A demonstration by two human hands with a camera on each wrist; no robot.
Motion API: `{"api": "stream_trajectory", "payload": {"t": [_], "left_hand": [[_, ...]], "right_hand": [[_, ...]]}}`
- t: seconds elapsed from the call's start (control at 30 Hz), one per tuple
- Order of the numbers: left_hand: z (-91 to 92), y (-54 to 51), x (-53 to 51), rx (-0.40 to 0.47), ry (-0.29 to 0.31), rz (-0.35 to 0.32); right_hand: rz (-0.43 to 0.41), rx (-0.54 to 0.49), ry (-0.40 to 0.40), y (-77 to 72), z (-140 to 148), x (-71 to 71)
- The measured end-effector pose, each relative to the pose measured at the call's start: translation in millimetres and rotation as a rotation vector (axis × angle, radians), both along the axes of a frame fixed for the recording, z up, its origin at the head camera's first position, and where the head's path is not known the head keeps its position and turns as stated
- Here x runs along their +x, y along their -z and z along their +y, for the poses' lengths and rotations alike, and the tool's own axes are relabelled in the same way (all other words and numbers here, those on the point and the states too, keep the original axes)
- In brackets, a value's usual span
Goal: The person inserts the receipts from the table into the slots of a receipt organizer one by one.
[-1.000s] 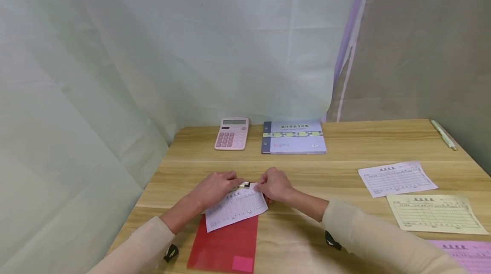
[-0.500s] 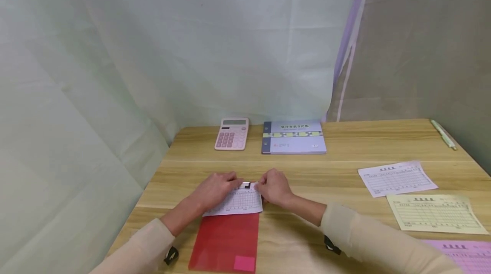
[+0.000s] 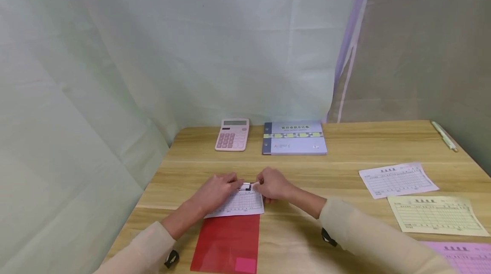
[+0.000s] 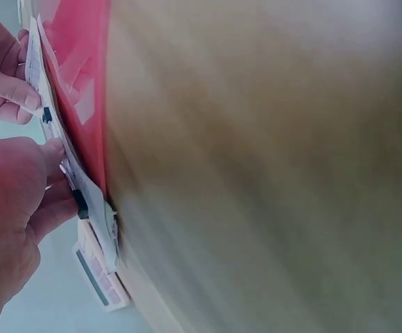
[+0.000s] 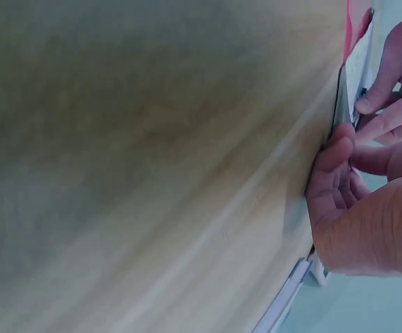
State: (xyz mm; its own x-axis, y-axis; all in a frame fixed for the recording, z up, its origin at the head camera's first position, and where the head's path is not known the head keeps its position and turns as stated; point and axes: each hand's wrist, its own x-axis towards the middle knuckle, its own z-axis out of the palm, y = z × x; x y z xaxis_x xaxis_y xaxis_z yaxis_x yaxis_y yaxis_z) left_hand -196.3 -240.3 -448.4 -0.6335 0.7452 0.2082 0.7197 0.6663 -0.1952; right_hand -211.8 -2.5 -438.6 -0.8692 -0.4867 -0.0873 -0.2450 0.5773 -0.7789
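Clip (image 3: 245,187) and held white form (image 3: 244,202): left parts hidden behind left grip (image 3: 216,191). Pink form (image 3: 466,255), near right: cut off by head view's edge. Yellow form (image 3: 435,215): small print illegible. Tabletop (image 4: 270,166) blurred, left wrist view.

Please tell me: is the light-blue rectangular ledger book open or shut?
Shut: the light-blue ledger book lies flat, its printed cover facing up.

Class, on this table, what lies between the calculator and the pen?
A pale blue book, nearer the calculator; bare table runs from there to the pen, as the head view shows.
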Motion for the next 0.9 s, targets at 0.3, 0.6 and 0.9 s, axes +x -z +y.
{"api": "stream_trajectory", "payload": {"t": [0.3, 0.6, 0.9], "left_hand": [[1.0, 3.5, 0.4, 0.022, 0.005, 0.015], [-1.3, 5.3, 1.5, 0.025, -0.007, 0.018], [0.6, 1.5, -0.4, 0.047, -0.010, -0.007]], "right_hand": [[0.025, -0.010, 0.114, 6.5, -3.8, 4.1], [0.042, 0.003, 0.155, 7.5, -7.2, 7.7], [0.035, -0.007, 0.120, -2.1, 1.6, -3.2]]}}
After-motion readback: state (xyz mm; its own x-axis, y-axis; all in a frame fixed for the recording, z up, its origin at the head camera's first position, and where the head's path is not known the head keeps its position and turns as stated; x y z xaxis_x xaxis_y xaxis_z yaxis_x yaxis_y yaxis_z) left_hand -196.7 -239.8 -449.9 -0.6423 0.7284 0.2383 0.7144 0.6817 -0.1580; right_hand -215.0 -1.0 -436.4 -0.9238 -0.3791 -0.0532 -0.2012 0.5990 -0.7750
